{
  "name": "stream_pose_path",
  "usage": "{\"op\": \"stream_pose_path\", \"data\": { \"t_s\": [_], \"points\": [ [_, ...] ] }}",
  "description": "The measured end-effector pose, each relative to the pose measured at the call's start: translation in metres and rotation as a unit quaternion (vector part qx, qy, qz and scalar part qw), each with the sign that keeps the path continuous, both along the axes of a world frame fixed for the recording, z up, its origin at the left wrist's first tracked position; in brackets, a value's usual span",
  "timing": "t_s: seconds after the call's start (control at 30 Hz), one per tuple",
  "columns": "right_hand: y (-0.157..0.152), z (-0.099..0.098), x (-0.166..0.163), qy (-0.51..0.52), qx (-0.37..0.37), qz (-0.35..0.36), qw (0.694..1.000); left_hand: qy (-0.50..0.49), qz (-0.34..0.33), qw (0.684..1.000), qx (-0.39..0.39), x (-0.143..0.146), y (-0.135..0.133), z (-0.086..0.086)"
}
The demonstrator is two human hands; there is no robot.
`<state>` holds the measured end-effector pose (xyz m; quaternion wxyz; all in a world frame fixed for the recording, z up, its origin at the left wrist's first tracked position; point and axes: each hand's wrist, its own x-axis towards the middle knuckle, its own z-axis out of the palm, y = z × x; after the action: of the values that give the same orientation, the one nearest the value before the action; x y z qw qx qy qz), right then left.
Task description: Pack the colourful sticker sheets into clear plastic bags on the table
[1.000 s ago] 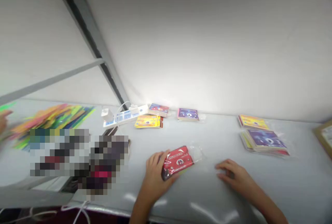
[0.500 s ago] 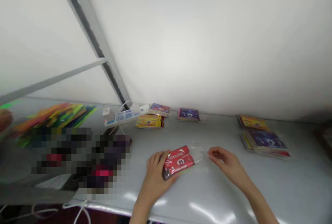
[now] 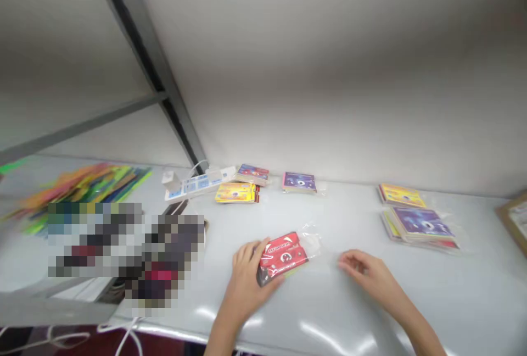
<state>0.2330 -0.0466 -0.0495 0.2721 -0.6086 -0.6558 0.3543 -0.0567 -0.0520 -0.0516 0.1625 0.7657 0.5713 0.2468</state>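
A red card pack (image 3: 284,257) in a clear plastic sleeve lies on the grey table (image 3: 337,312) in front of me. My left hand (image 3: 244,279) grips its left end, fingers curled over the edge. My right hand (image 3: 368,274) rests on the table just right of the sleeve's open flap (image 3: 315,238), fingers loosely curled and apart, holding nothing I can see.
Stacks of purple and yellow packs (image 3: 420,224) sit at the right. More packs (image 3: 236,192) and a purple one (image 3: 299,182) lie by the wall beside a white power strip (image 3: 193,184). Coloured sheets (image 3: 82,188) fan out at far left.
My right hand reached in to the sleeve's flap, then drew back a little to the right. The left hand kept its hold on the red pack.
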Motion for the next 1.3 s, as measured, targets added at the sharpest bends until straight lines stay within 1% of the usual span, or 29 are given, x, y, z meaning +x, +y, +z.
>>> {"op": "stream_pose_path", "data": {
  "t_s": [0.13,0.27,0.57,0.8,0.93,1.07,1.2,1.3],
  "points": [
    [-0.003,-0.007,-0.010,-0.023,0.015,0.026,0.999,-0.002,0.001,1.000,0.002,0.000,0.000,0.000],
    [-0.001,-0.008,-0.018,-0.032,0.021,0.062,0.997,-0.002,0.002,1.000,0.000,0.000,0.000,0.001],
    [-0.002,-0.008,-0.017,-0.037,0.036,0.046,0.998,-0.001,0.002,1.000,0.004,0.000,-0.001,0.000],
    [-0.002,-0.005,-0.020,-0.048,0.052,0.062,0.996,0.001,-0.002,1.000,0.011,0.001,-0.001,0.001],
    [-0.002,-0.004,-0.018,-0.039,0.054,0.056,0.996,0.001,0.003,1.000,0.017,0.001,-0.002,0.001],
    [0.000,-0.001,-0.012,-0.012,0.054,0.029,0.998,-0.001,0.003,1.000,0.021,0.000,-0.003,0.000],
    [0.009,0.008,-0.011,-0.005,0.082,-0.007,0.997,-0.001,0.005,1.000,0.018,0.000,-0.002,-0.001],
    [0.016,0.015,-0.017,0.004,0.098,-0.018,0.995,-0.001,0.005,1.000,0.016,0.000,-0.002,-0.001]
  ]
}}
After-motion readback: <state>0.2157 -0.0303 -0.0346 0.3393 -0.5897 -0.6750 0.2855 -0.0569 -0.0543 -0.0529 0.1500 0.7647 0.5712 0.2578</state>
